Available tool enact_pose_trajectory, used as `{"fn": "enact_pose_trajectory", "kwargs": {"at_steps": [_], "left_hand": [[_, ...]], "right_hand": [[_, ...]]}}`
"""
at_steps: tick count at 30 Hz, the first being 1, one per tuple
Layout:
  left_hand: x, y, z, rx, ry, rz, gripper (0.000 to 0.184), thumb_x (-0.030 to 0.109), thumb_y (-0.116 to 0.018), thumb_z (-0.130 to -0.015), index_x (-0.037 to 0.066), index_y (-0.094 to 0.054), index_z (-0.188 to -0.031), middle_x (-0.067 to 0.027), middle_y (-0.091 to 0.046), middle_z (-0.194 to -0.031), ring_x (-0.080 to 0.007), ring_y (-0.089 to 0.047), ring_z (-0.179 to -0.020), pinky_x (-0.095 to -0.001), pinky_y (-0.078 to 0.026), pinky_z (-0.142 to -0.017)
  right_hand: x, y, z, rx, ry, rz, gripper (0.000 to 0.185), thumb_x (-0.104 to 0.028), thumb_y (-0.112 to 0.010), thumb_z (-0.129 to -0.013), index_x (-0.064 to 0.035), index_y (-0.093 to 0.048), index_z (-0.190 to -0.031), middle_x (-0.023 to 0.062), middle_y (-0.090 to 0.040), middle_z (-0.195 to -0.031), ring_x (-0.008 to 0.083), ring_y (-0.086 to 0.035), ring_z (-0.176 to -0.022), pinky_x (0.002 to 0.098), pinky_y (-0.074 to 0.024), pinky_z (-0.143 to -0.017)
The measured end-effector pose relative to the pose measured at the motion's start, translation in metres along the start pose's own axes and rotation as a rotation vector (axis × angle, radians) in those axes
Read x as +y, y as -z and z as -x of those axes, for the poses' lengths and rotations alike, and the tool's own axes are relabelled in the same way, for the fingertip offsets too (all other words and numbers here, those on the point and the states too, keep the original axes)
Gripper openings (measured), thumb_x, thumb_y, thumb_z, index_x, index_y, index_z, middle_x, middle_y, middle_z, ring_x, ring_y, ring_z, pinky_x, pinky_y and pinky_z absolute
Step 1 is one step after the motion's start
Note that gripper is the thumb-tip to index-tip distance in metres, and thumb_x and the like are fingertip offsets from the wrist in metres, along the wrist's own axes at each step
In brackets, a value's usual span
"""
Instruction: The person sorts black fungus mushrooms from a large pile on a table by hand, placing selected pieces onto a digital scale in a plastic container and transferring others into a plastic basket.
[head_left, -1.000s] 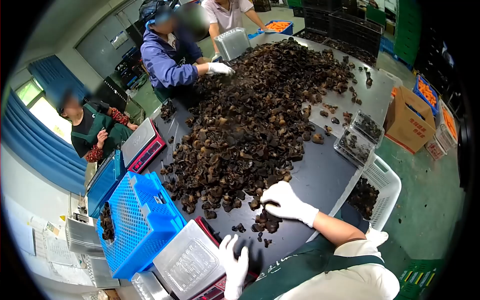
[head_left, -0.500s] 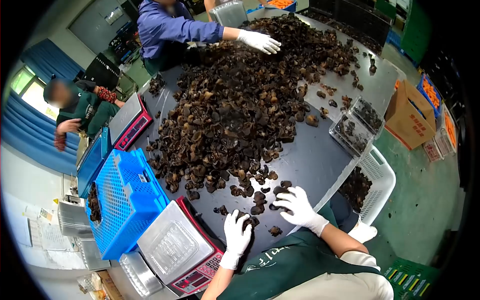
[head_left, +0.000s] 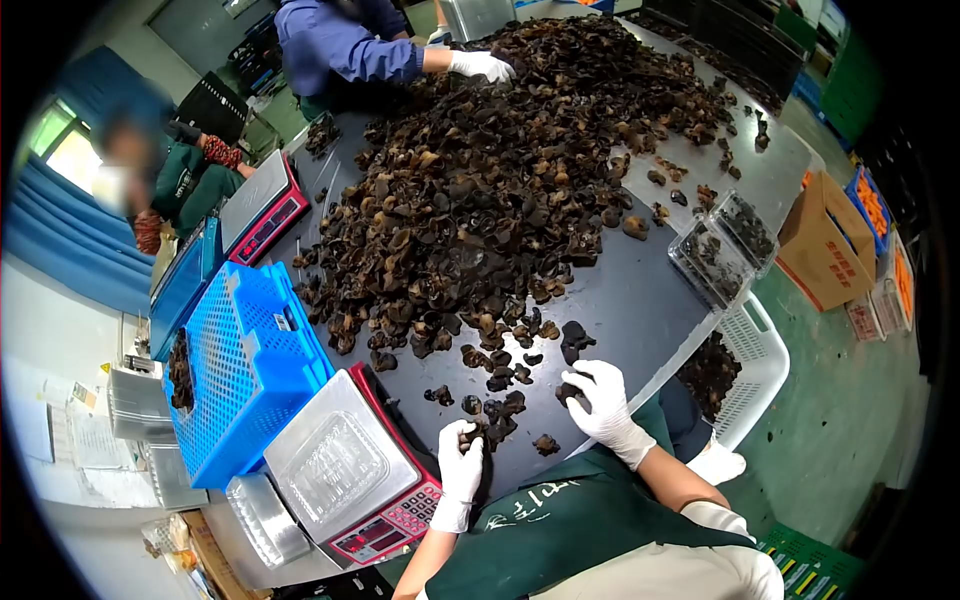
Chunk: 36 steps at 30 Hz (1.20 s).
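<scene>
Black fungus (head_left: 470, 210) is being handled piece by piece: right hand (head_left: 605, 412) half-closed on one piece (head_left: 570, 393), left hand (head_left: 459, 466) curled, hold unclear; the next move calls for gentle fingertips.

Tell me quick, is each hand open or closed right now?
Left hand: fingers curled in at a dark clump; whether it grips any cannot be told.
Right hand: closed on a dark piece.

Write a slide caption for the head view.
Gloved left hand and right hand finger dark pieces near a large heap.
</scene>
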<state>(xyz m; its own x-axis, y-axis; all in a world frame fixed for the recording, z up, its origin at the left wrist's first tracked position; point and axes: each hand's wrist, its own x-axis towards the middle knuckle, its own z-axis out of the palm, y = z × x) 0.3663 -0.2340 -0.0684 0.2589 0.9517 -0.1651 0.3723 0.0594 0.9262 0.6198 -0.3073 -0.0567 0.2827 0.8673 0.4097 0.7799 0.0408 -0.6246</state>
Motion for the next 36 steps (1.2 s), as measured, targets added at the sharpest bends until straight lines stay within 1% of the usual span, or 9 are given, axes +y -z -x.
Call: {"fn": "enact_pose_trajectory", "kwargs": {"at_steps": [3,6,12,16,21,26,29,32,36], "left_hand": [[-0.003,-0.002,0.003,0.006,-0.029,-0.037,0.031,-0.004,-0.062,-0.078,0.004,-0.053,-0.107,-0.0066,-0.055,-0.101,-0.0137,-0.056,-0.086,-0.0276,-0.047,-0.077],[0.001,-0.004,0.007,0.015,-0.007,-0.050,0.034,-0.004,-0.062,-0.078,0.004,-0.052,-0.110,-0.0056,-0.055,-0.099,-0.0128,-0.054,-0.083,-0.0267,-0.047,-0.076],[-0.002,-0.008,0.020,-0.079,0.066,0.054,0.042,-0.004,-0.061,-0.079,0.004,-0.048,-0.118,-0.0045,-0.055,-0.098,-0.0091,-0.050,-0.075,-0.0232,-0.046,-0.069],[-0.012,-0.008,0.026,-0.131,0.051,0.075,0.038,-0.006,-0.060,-0.080,0.003,-0.051,-0.115,-0.0046,-0.057,-0.092,-0.0090,-0.050,-0.072,-0.0230,-0.045,-0.068],[-0.011,-0.010,0.027,-0.123,0.063,0.197,0.037,-0.006,-0.060,-0.080,0.003,-0.051,-0.115,-0.0045,-0.057,-0.091,-0.0093,-0.051,-0.074,-0.0235,-0.046,-0.069],[-0.027,-0.015,0.029,-0.100,0.038,0.160,0.033,-0.004,-0.062,-0.078,0.004,-0.051,-0.108,-0.0058,-0.053,-0.094,-0.0122,-0.052,-0.075,-0.0262,-0.047,-0.071],[-0.025,-0.017,0.030,-0.097,0.012,0.126,0.032,-0.005,-0.064,-0.074,0.005,-0.052,-0.102,-0.0068,-0.051,-0.095,-0.0156,-0.051,-0.077,-0.0287,-0.046,-0.070],[-0.015,-0.015,0.029,-0.108,-0.143,0.020,0.029,-0.006,-0.063,-0.071,0.005,-0.054,-0.097,-0.0083,-0.052,-0.092,-0.0199,-0.052,-0.076,-0.0302,-0.046,-0.072],[-0.018,-0.017,0.030,-0.089,-0.220,-0.025,0.029,-0.005,-0.062,-0.073,0.005,-0.053,-0.098,-0.0085,-0.053,-0.091,-0.0197,-0.052,-0.077,-0.0302,-0.046,-0.072]], "right_hand": [[-0.013,-0.010,-0.015,0.007,0.188,-0.103,0.029,-0.004,-0.066,-0.071,-0.0094,-0.064,-0.099,0.0066,-0.062,-0.093,0.0271,-0.059,-0.087,0.0393,-0.0457,-0.077],[-0.031,-0.030,-0.023,-0.034,0.238,-0.188,0.024,-0.005,-0.065,-0.075,-0.0088,-0.064,-0.098,0.0060,-0.062,-0.087,0.0259,-0.059,-0.081,0.0368,-0.0465,-0.074],[-0.034,-0.056,-0.032,-0.496,0.154,0.071,0.020,-0.014,-0.058,-0.078,-0.0096,-0.065,-0.096,0.0085,-0.064,-0.088,0.0277,-0.061,-0.083,0.0397,-0.0486,-0.073],[-0.031,-0.045,-0.045,-0.446,-0.032,-0.031,0.019,-0.018,-0.055,-0.078,-0.0096,-0.067,-0.090,0.0124,-0.066,-0.085,0.0308,-0.063,-0.077,0.0419,-0.0504,-0.070],[-0.022,0.000,-0.063,-0.259,-0.186,-0.014,0.015,-0.015,-0.057,-0.075,-0.0113,-0.068,-0.085,0.0092,-0.066,-0.088,0.0288,-0.062,-0.084,0.0389,-0.0502,-0.077],[0.033,0.085,-0.044,0.038,-0.303,0.315,0.008,-0.008,-0.059,-0.071,-0.0077,-0.063,-0.078,0.0099,-0.061,-0.081,0.0301,-0.059,-0.079,0.0382,-0.0484,-0.073],[0.070,0.131,-0.012,-0.260,-0.513,0.838,0.017,-0.019,-0.062,-0.074,-0.0096,-0.068,-0.087,0.0103,-0.061,-0.087,0.0303,-0.058,-0.084,0.0428,-0.0470,-0.074],[0.041,0.118,-0.016,-0.068,-0.332,0.647,0.017,-0.015,-0.061,-0.075,-0.0095,-0.069,-0.089,0.0107,-0.062,-0.089,0.0309,-0.059,-0.087,0.0421,-0.0473,-0.079],[-0.043,0.038,-0.057,-0.341,-0.142,0.115,0.016,-0.014,-0.058,-0.078,-0.0113,-0.069,-0.089,0.0110,-0.065,-0.088,0.0298,-0.061,-0.084,0.0399,-0.0497,-0.077]]}}
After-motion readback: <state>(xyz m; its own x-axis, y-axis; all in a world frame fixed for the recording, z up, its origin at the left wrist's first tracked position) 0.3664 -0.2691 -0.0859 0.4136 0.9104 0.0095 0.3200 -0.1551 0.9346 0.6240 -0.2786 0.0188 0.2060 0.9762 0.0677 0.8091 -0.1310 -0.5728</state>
